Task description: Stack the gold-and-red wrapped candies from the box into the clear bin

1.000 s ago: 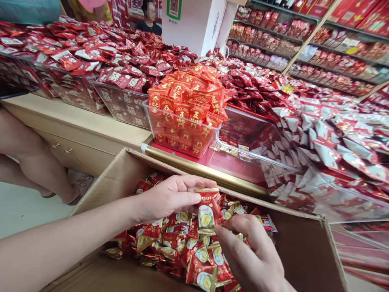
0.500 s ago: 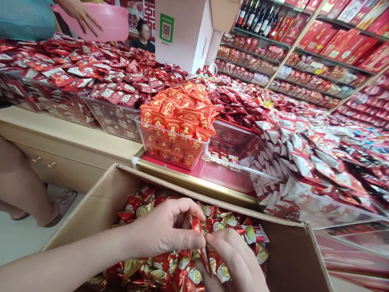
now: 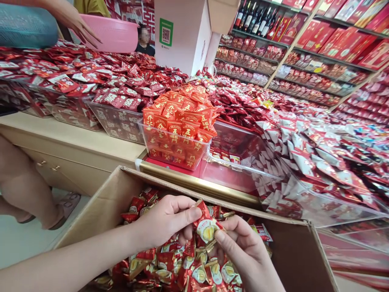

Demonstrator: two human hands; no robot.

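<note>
A red and gold wrapped candy with a pale yellow picture on its front is held up between both my hands. My left hand pinches its upper left corner with thumb and fingers. On the other side, my right hand grips the lower right edge, thumb on the front. Beneath them, an open cardboard box holds a heap of similar red and gold wrapped candies; my hands cover part of that heap.
A clear bin of orange-red packets stands just beyond the box. Bins of white and red packets spread to the right. At the upper left, a person's hand is by a pink basket. A pillar rises behind.
The candy has turned so its printed front faces me, and my right hand has rotated open to the side of it. At upper left, the other person's hand and pink basket have shifted right.
</note>
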